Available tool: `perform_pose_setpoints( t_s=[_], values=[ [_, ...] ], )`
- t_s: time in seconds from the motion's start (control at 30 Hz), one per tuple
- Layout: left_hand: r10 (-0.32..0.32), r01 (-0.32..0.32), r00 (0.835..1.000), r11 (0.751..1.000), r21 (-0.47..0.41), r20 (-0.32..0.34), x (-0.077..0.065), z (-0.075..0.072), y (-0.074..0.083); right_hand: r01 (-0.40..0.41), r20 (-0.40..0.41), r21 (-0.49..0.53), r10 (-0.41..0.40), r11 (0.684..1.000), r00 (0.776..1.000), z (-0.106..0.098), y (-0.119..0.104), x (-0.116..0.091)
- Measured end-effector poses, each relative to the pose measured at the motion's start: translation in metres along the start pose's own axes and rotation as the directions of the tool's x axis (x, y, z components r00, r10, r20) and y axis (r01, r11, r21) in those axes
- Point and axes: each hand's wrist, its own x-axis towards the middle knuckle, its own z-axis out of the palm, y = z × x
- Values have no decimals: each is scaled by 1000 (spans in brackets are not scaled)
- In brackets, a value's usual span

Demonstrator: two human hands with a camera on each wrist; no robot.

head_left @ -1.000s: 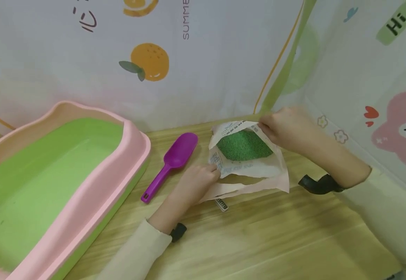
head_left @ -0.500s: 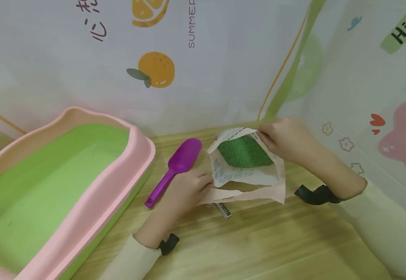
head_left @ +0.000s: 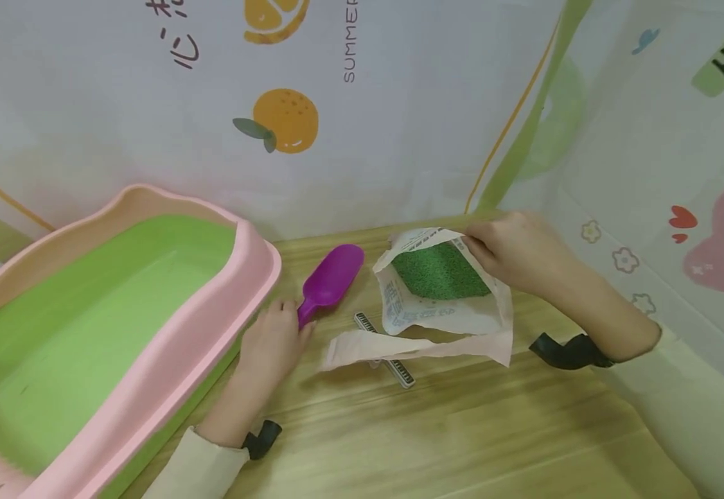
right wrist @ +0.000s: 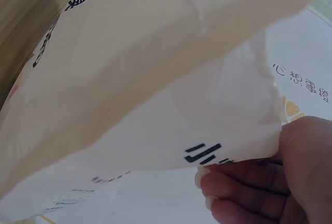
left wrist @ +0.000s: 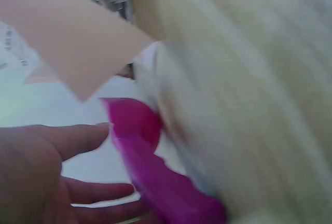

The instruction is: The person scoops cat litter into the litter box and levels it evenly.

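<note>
Fingers (left wrist: 98, 191) of the left hand (head_left: 272, 341) spread unclosed around the purple scoop (head_left: 333, 277), as our left wrist view alone shows; it lies left of the paper bag (head_left: 439, 320). Only our head view reveals green granules (head_left: 443, 272) inside, while the right hand (head_left: 517, 251) pinches the bag's edge. Since earlier, the left hand has left the bag.

the left hand (head_left: 272, 343) hides the lower part of the purple scoop (head_left: 335, 276) from the head view, whose edges cut off the pink-rimmed tray (head_left: 215, 305), while the torn bag (head_left: 445, 321) covers the middle of a narrow black-and-white strip (head_left: 400, 374), and the tabletop (left wrist: 259, 105) blurs in the left wrist view.
</note>
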Motion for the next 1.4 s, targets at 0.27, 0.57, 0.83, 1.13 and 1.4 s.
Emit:
perform_pose_setpoints(
  t_s=[0.27, 0.57, 0.83, 1.13, 1.4],
  values=[
    [-60, 45, 991, 991, 125, 120, 3, 8, -10, -1, 21, -3, 1, 1000, 1000, 0, -3, 0],
    [4, -9, 1000, 985, 171, 25, 6, 11, -16, -5, 35, 7, 5, 1000, 999, 0, -3, 0],
    [17, -16, 1000, 990, 138, -8, 0, 6, -10, -9, 33, 7, 9, 1000, 999, 0, -2, -1],
    [22, -21, 999, 1000, 21, -41, -12, -9, -7, -33, 49, 15, 32, 999, 998, -1, -2, -1],
    [-35, 34, 999, 986, -162, -3, -27, -30, -1, -38, 48, 0, 38, 999, 998, -1, -1, -3]
  ],
)
